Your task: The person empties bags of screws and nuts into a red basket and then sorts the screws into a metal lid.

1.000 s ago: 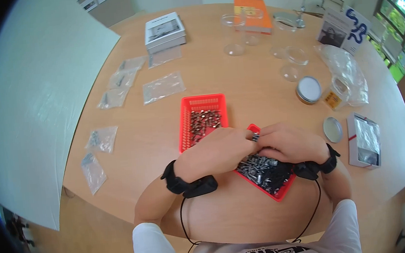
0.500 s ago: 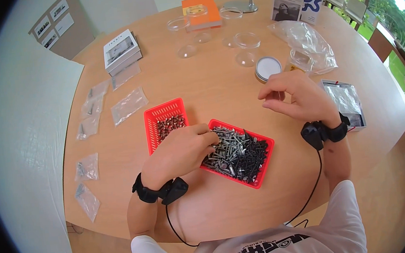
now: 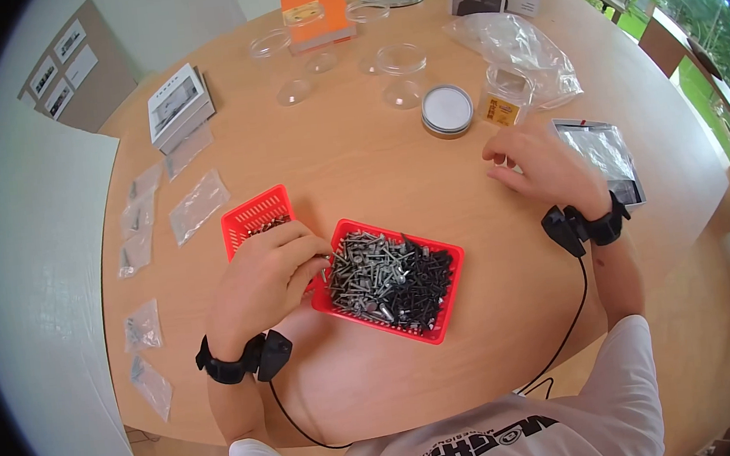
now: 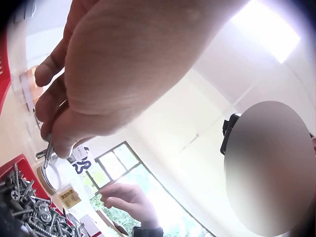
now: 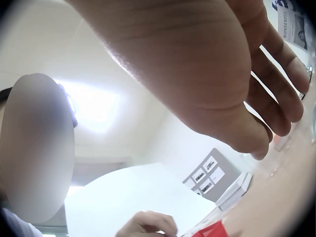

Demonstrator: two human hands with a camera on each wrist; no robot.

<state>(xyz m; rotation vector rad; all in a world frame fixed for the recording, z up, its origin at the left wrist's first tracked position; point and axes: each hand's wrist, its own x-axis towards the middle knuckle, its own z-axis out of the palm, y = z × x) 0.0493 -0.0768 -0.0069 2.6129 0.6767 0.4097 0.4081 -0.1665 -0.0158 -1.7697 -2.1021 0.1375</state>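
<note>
My left hand [image 3: 266,273] hovers at the left rim of a red basket [image 3: 393,335] heaped with silver screws [image 3: 369,267] and black screws [image 3: 427,283]. Between its thumb and fingers it pinches silver screws [image 4: 48,154], seen in the left wrist view with their shanks pointing down. Partly behind this hand stands a second red basket [image 3: 249,214] of copper-coloured pieces. On the right, my right hand [image 3: 548,166] is over the table near a round tin [image 3: 447,111], its fingers loosely bent; the right wrist view shows nothing in them.
Small plastic bags [image 3: 199,207], some with screws inside, lie along the left. A grey-white book [image 3: 177,105] and an orange book [image 3: 319,21] are farther back. Clear round containers [image 3: 402,62], a clear jar with a yellow label [image 3: 503,109], crumpled plastic [image 3: 533,53] and an open box [image 3: 600,157] stand around the right.
Both hands were together over the screw basket. They have parted: the left moved leftward to the basket's edge with screws, the right moved away to the right. The head view has turned rightward.
</note>
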